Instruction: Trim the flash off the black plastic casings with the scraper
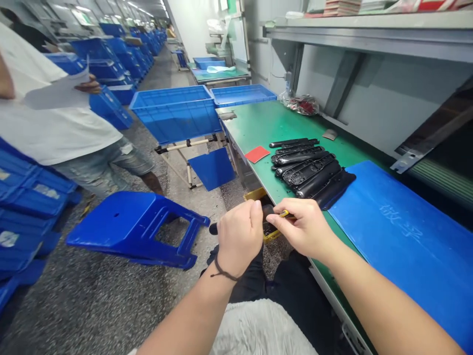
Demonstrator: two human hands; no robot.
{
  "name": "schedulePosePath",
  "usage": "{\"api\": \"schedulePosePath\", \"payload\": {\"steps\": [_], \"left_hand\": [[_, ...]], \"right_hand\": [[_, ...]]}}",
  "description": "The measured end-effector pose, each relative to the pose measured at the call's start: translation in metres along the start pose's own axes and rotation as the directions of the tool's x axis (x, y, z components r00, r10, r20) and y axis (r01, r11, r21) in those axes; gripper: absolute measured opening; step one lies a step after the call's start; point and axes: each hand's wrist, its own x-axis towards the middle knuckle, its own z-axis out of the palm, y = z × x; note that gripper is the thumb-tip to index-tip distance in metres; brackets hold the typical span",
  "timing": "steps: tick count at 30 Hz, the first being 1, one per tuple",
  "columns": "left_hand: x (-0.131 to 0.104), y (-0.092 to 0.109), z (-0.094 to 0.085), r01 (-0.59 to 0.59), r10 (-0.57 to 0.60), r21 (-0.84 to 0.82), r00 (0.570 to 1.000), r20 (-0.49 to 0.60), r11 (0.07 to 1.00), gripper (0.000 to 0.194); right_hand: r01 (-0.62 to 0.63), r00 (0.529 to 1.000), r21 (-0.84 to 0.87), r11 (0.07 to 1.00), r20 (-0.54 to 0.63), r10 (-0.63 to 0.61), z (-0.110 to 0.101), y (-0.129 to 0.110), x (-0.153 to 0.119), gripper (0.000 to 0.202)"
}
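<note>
My left hand [240, 234] is wrapped round a long black plastic part [213, 229], whose rounded end sticks out on the left. Close against it, my right hand [305, 224] pinches a small tool with a yellow handle [285, 213] at the part's other end; its tip is hidden, so I cannot tell its exact kind. Both hands are over my lap, beside the green table's edge. Beyond them on the table lies a row of similar black plastic parts [310, 170], some with the hollow ribbed inside facing up. Below my hands a yellow crate [271, 236] is partly hidden.
A blue sheet [402, 246] covers the near right of the green table [254, 123], and a red square [257, 154] lies near its edge. Blue bins [177, 116] stand past its far end. A blue stool [121, 217] is at left, near a person holding papers [61, 91].
</note>
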Motion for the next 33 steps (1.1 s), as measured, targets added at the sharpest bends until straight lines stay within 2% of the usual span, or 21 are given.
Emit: {"api": "schedulePosePath", "payload": {"steps": [2, 4, 6, 8, 10, 12, 15, 17, 20, 22, 24, 27, 29, 31, 33], "left_hand": [[0.000, -0.003, 0.002, -0.073, 0.078, -0.091, 0.996, 0.048, 0.993, 0.033], [0.001, -0.010, 0.005, -0.179, 0.196, -0.159, 0.975, 0.101, 0.971, 0.021], [0.002, -0.018, 0.010, -0.293, 0.313, -0.144, 0.938, 0.148, 0.945, 0.041], [0.002, -0.024, 0.016, -0.383, 0.389, -0.070, 0.903, 0.181, 0.921, 0.052], [0.005, -0.025, 0.022, -0.441, 0.431, 0.012, 0.882, 0.193, 0.897, 0.053], [0.016, -0.021, 0.030, -0.434, 0.413, 0.081, 0.891, 0.191, 0.897, 0.053], [0.054, -0.011, 0.046, -0.298, 0.267, 0.136, 0.941, 0.207, 0.945, 0.048], [0.094, -0.004, 0.060, -0.222, 0.170, 0.187, 0.951, 0.256, 0.957, 0.042], [0.166, 0.006, 0.089, -0.230, 0.123, 0.268, 0.924, 0.362, 0.936, 0.038], [0.210, 0.009, 0.113, -0.253, 0.125, 0.265, 0.899, 0.421, 0.930, 0.034], [0.245, 0.010, 0.138, -0.276, 0.126, 0.237, 0.857, 0.500, 0.932, 0.031], [0.274, 0.009, 0.169, -0.283, 0.125, 0.173, 0.786, 0.606, 0.943, 0.031], [0.281, 0.010, 0.183, -0.264, 0.131, 0.121, 0.764, 0.631, 0.957, 0.031], [0.282, 0.014, 0.189, -0.228, 0.140, 0.065, 0.772, 0.620, 0.972, 0.031], [0.280, 0.019, 0.185, -0.185, 0.152, 0.000, 0.805, 0.573, 0.983, 0.028]], "right_hand": [[-0.021, 0.998, 0.013, 1.000, -0.066, 0.022, -0.005, 0.003, 0.002, 0.024], [-0.106, 0.982, 0.035, 0.994, -0.151, 0.110, -0.018, 0.009, 0.004, 0.024], [-0.221, 0.946, 0.091, 0.971, -0.222, 0.236, -0.035, 0.016, 0.007, 0.025], [-0.299, 0.909, 0.126, 0.946, -0.263, 0.322, -0.051, 0.024, 0.009, 0.025], [-0.330, 0.887, 0.048, 0.943, -0.327, 0.327, -0.064, 0.034, 0.009, 0.024], [-0.335, 0.865, -0.200, 0.921, -0.453, 0.216, -0.078, 0.045, 0.005, 0.025], [-0.373, 0.813, -0.579, 0.725, -0.581, -0.045, -0.101, 0.061, -0.003, 0.030], [-0.442, 0.763, -0.640, 0.629, -0.637, -0.112, -0.118, 0.070, -0.009, 0.037], [-0.552, 0.702, -0.604, 0.576, -0.709, -0.070, -0.138, 0.076, -0.014, 0.045], [-0.605, 0.689, -0.579, 0.546, -0.725, -0.004, -0.146, 0.080, -0.015, 0.044], [-0.642, 0.678, -0.557, 0.526, -0.733, 0.051, -0.150, 0.083, -0.016, 0.041], [-0.671, 0.664, -0.538, 0.510, -0.743, 0.090, -0.152, 0.091, -0.018, 0.039], [-0.688, 0.656, -0.529, 0.497, -0.746, 0.114, -0.153, 0.095, -0.020, 0.038], [-0.702, 0.649, -0.522, 0.485, -0.749, 0.134, -0.155, 0.098, -0.021, 0.038], [-0.713, 0.643, -0.515, 0.476, -0.750, 0.152, -0.157, 0.097, -0.022, 0.037]]}}
